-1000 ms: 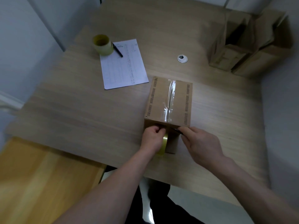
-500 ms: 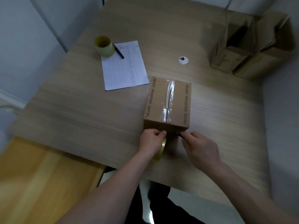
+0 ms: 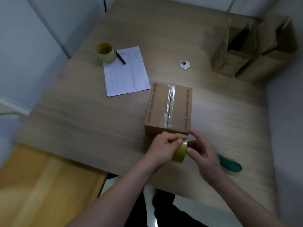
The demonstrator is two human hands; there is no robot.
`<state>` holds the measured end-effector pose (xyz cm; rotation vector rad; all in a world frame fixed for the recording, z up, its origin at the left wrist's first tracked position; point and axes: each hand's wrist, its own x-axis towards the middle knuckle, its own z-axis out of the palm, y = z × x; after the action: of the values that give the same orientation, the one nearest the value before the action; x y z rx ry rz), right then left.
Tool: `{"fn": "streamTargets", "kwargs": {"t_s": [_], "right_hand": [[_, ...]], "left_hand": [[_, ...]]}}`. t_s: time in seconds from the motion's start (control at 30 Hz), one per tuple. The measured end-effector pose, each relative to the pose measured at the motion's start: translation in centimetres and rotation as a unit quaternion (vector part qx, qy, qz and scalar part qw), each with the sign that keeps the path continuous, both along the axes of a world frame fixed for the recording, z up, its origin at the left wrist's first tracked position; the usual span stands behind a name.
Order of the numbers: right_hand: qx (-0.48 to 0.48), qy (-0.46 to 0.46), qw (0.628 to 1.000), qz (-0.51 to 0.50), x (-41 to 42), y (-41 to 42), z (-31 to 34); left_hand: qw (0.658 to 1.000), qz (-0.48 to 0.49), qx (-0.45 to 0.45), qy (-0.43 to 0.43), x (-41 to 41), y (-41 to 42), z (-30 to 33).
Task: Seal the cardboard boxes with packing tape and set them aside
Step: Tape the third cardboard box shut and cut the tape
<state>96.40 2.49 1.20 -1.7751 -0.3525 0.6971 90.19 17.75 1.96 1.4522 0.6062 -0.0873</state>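
A small cardboard box (image 3: 157, 108) stands on the wooden table (image 3: 82, 122), its top seam covered by a strip of clear tape (image 3: 170, 99). Just in front of the box's near face, my left hand (image 3: 164, 148) grips a yellowish tape roll (image 3: 179, 153), thumb and fingers curled over its top edge. My right hand (image 3: 205, 154) is beside the roll on its right, fingers spread and loosely straight, their tips at the roll's side. A green-handled cutter (image 3: 231, 165) lies on the table behind my right hand.
A second tape roll (image 3: 106, 53), a black pen (image 3: 120, 57) and a printed sheet (image 3: 126, 72) lie at the far left. Two open cardboard boxes (image 3: 232, 54) (image 3: 270, 51) stand at the far right corner. A white cable grommet (image 3: 185, 64) sits mid-table. A yellow wooden surface (image 3: 41, 185) is lower left.
My left hand has pulled the roll away from the box's front and raised it. My right hand has let go of the cutter, which now lies on the table, and moved to the roll.
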Motion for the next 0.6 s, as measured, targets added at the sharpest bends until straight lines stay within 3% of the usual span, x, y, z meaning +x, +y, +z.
{"fn": "streamTargets", "kwargs": {"t_s": [0.13, 0.23, 0.4, 0.5, 0.6], "right_hand": [[0.034, 0.055, 0.998, -0.023, -1.0, 2.0, 1.2], [0.032, 0.048, 0.998, 0.0, -0.7, 2.5, 1.4], [-0.022, 0.045, 0.999, 0.008, 0.0, 3.0, 1.8], [-0.028, 0.011, 1.0, 0.009, -0.1, 3.2, 2.0], [-0.086, -0.041, 0.995, 0.033, 0.1, 3.3, 2.2]], "left_hand": [[0.999, 0.002, -0.038, -0.014, 0.1, 0.0, 0.9], [0.998, -0.003, 0.051, -0.033, -0.5, 0.2, 0.5], [0.97, -0.009, 0.203, -0.137, -1.8, -0.1, -0.2], [0.974, 0.021, 0.186, -0.127, -1.9, 0.4, -0.4], [0.988, 0.081, 0.109, -0.077, -2.3, 1.3, -0.3]]}}
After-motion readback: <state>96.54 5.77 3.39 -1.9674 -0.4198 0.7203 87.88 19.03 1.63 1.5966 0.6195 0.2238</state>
